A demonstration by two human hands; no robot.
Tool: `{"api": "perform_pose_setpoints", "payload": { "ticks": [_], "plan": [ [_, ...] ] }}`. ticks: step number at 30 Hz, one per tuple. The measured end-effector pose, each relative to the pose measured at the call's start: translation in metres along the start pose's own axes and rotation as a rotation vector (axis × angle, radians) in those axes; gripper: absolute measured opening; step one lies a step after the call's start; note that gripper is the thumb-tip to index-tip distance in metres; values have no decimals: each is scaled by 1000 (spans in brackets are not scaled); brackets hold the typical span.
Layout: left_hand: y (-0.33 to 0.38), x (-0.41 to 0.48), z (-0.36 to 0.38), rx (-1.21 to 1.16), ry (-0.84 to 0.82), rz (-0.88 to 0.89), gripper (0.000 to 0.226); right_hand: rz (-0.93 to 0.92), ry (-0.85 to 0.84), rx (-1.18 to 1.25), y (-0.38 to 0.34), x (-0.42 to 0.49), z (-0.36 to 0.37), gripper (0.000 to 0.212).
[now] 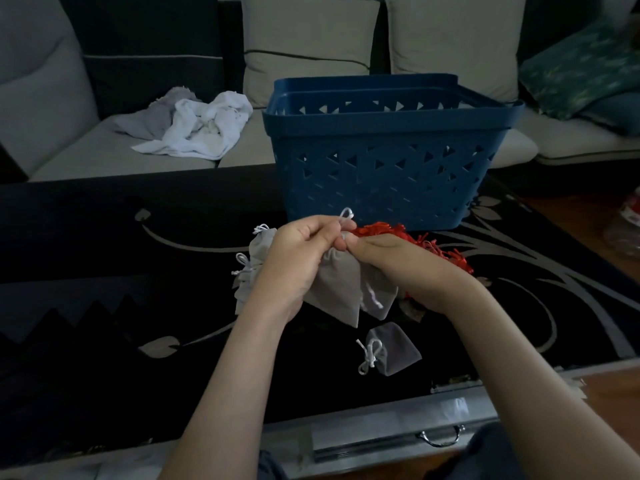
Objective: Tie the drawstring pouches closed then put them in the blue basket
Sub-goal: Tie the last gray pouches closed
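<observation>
A grey drawstring pouch (336,292) hangs between my hands above the dark rug. My left hand (301,251) pinches its white cord (346,213), which loops up above my fingers. My right hand (388,258) pinches the cord at the pouch's neck from the other side. A second grey pouch (379,289) lies just under my right hand. Several more grey pouches (252,268) sit in a pile behind my left wrist. One tied grey pouch (391,348) lies alone nearer to me. The blue basket (381,174) stands right behind my hands.
A heap of red pouches or cords (415,242) lies between the basket and my right hand. White and grey cloths (194,126) are bunched on the sofa at the back left. A metal case with a handle (440,436) lies along the rug's near edge.
</observation>
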State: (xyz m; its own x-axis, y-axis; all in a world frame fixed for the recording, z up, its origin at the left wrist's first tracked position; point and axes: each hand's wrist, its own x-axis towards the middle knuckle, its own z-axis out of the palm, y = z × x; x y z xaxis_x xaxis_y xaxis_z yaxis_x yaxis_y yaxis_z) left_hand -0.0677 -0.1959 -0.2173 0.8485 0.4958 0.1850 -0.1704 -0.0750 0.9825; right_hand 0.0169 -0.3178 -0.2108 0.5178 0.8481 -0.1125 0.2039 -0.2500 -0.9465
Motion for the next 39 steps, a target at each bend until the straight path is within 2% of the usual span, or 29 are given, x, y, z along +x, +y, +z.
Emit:
{"api": "perform_pose_setpoints", "payload": {
  "ticks": [4, 7, 10, 15, 17, 19, 21, 23, 30, 34, 39],
  "plan": [
    [-1, 2, -2, -75, 29, -12, 34, -52, 8, 110, -1, -1, -3, 37],
    [-2, 4, -4, -76, 30, -14, 33, -29, 45, 138, -3, -1, -4, 48],
    [-2, 4, -7, -28, 40, -23, 35, -9, 154, 133, -3, -2, -9, 41],
    [-3, 1, -7, 80, -14, -53, 31, 68, 380, 289, -9, 0, -6, 39],
    [-4, 1, -5, 105, 0, -46, 28, 36, 362, 378, -10, -1, -3, 34],
    [-6, 0, 0, 102, 33, -51, 19, -72, 256, 438, -10, -4, -3, 29],
    [-6, 0, 3, 73, 50, -60, 10, -151, 156, 402, -9, -8, -1, 26],
    [-5, 0, 5, 61, 36, -70, 8, -198, 144, 319, -8, -6, 5, 25],
    [-2, -4, 6, 252, -16, 0, 25, -312, 284, 125, -7, -2, 13, 16],
    [-1, -7, 5, 262, -74, -11, 15, -300, 345, 12, -6, 1, 12, 15],
    [-8, -5, 8, 407, 106, 111, 27, -290, 334, -73, -5, 3, 15, 20]
  ]
}}
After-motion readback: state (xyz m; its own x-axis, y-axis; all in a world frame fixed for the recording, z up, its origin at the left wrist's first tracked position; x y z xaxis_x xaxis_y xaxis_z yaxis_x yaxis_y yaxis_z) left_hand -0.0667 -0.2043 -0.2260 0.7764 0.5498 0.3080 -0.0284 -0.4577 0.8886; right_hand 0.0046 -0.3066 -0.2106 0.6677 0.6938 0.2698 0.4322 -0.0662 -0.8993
